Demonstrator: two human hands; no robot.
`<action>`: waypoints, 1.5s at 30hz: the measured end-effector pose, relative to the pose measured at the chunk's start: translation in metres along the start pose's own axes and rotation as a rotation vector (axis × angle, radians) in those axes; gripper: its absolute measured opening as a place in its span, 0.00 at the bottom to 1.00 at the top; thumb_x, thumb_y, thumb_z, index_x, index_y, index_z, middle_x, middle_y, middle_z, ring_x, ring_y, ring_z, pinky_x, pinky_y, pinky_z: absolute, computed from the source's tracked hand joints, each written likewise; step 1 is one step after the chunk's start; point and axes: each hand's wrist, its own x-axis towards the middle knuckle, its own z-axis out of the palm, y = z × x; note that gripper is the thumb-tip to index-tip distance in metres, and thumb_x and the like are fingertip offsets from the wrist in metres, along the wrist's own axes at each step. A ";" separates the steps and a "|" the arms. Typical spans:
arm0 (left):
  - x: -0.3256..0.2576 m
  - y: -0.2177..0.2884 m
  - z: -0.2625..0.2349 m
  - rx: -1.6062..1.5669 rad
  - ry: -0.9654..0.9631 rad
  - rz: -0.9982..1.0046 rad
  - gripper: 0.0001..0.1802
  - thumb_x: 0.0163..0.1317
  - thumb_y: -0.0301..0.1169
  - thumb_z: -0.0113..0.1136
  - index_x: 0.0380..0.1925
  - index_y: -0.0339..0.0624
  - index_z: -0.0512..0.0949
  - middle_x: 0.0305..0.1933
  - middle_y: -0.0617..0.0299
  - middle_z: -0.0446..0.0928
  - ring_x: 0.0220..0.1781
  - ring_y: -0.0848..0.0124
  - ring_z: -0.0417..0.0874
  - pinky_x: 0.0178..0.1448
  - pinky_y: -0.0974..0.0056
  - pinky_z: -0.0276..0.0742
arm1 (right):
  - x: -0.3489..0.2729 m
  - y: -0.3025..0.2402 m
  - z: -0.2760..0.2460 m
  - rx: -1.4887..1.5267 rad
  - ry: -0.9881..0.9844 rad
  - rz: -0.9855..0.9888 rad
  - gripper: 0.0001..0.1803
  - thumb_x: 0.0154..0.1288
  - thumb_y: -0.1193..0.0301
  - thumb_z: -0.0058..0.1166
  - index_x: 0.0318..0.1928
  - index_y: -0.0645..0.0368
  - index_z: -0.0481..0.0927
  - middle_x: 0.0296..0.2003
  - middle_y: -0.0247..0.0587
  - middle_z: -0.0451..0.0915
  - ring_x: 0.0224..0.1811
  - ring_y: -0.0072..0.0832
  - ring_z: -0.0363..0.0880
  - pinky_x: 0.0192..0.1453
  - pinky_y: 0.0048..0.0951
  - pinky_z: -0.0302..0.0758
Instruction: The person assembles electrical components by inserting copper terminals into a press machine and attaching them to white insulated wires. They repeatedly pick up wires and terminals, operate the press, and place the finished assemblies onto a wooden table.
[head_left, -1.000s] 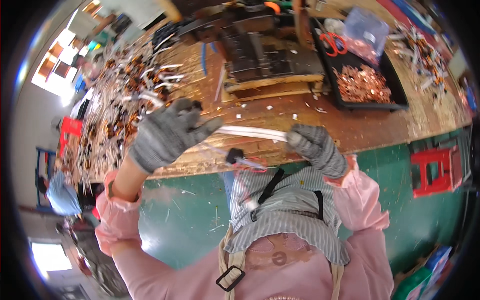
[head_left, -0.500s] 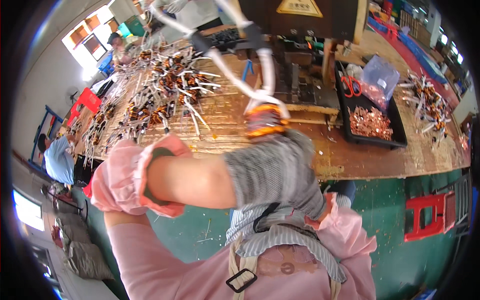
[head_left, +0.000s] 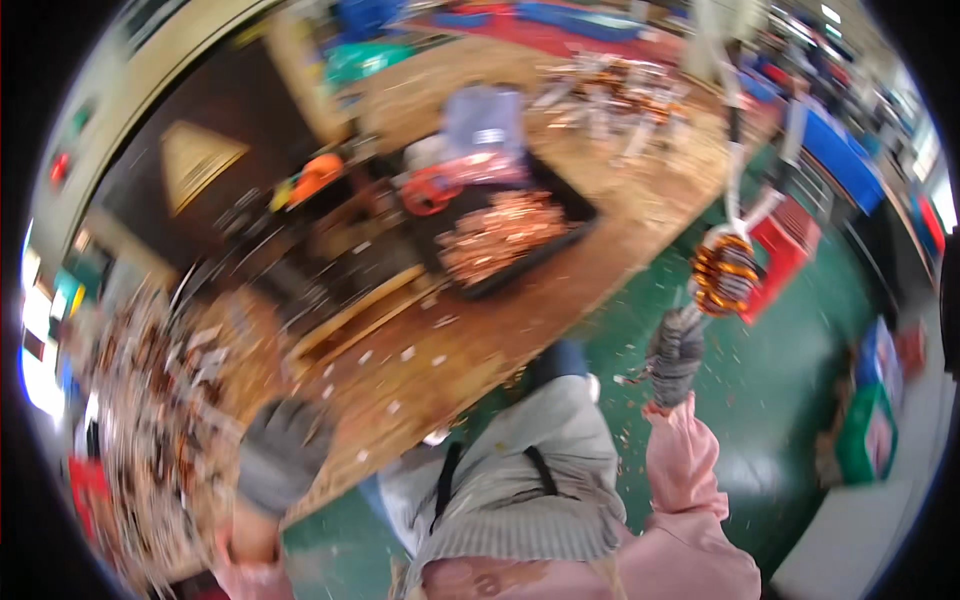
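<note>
My right hand [head_left: 676, 352], in a grey glove, is out past the table's right edge, over the green floor. Its fingers are closed on a wire coil [head_left: 727, 272] with copper and dark windings. Long white leads [head_left: 733, 165] with black sleeves stretch upward from this coil. My left hand [head_left: 283, 450], also gloved in grey, is low over the table [head_left: 440, 375] at the left, beside a blurred pile of coils and white leads [head_left: 150, 400]. Motion smears its fingers, and I see nothing I can name in it.
A dark machine [head_left: 230, 190] with a yellow triangular sign stands at the table's far left. Beside it, a black tray [head_left: 570, 225] holds copper pieces [head_left: 505, 235], red-handled scissors [head_left: 430, 190] and a plastic bag [head_left: 485, 120]. More coils [head_left: 620, 95] lie behind; a red stool [head_left: 790, 250] stands right.
The view has swung right. The coil has gone from in front of me, beside my crossed left arm, to the far right in my right hand. My left arm has drawn back left.
</note>
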 end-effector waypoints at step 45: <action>-0.129 -0.032 0.089 -0.051 -0.051 -0.716 0.08 0.48 0.34 0.58 0.29 0.47 0.75 0.31 0.61 0.74 0.37 0.62 0.75 0.38 0.59 0.72 | 0.070 -0.072 0.094 -0.255 -0.479 -0.522 0.14 0.69 0.69 0.42 0.41 0.69 0.75 0.35 0.44 0.78 0.37 0.31 0.75 0.43 0.30 0.74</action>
